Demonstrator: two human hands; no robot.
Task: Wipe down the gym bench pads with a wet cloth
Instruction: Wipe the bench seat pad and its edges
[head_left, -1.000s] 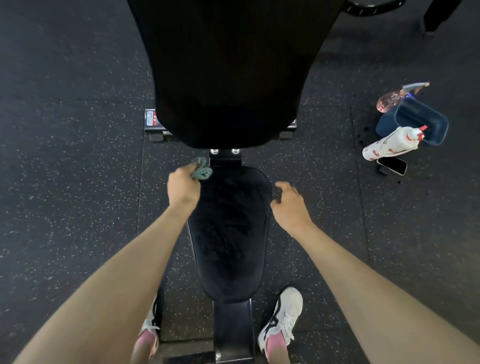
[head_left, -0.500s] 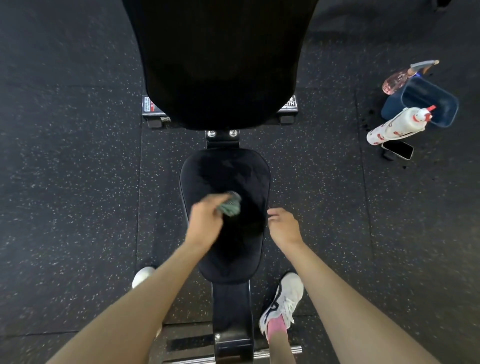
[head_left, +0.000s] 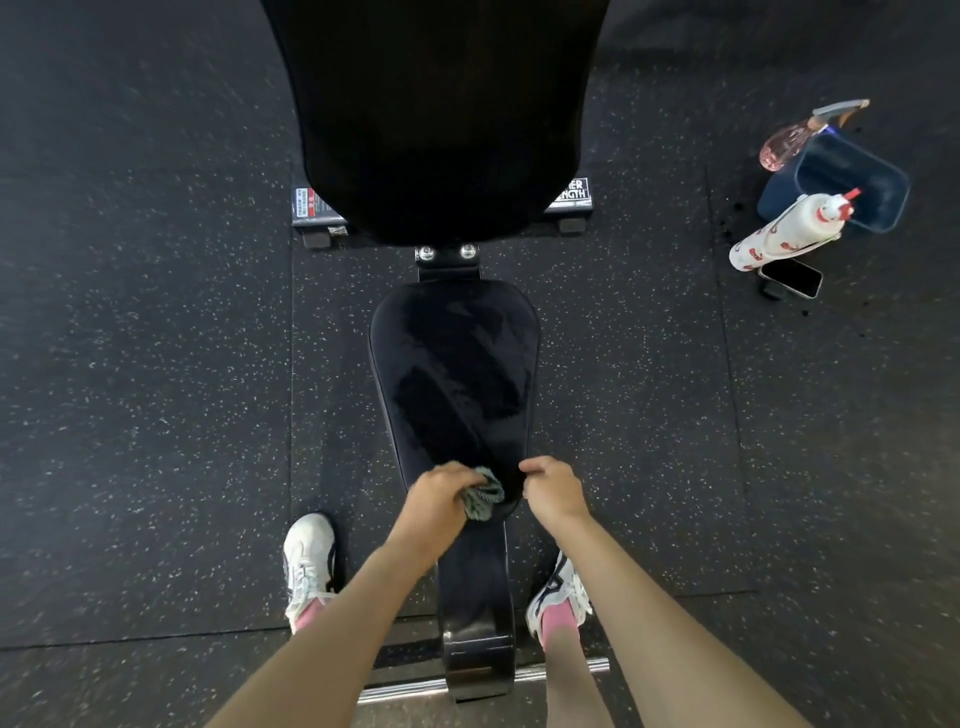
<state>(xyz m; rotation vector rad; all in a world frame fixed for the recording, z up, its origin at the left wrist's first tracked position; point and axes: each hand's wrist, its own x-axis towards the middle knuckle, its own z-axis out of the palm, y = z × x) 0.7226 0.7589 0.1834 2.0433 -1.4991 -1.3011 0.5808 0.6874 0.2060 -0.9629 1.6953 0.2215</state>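
Speckled floor (head_left: 156, 364), seat pad (head_left: 457, 374), left hand (head_left: 434, 501) clutching cloth (head_left: 483, 501) at its near end, right hand (head_left: 553, 491) gripping its edge

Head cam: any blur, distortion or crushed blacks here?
Head view: wide-angle stretch toward the edges; back pad nearly pure black, no texture; seat pad shows wet streaks as faint sheen; left hand and cloth slightly motion-blurred; floor sharp, no glare.

Blue tub (head_left: 779, 195), white bottle (head_left: 779, 228), phone (head_left: 792, 276) — together on floor (head_left: 156, 364)
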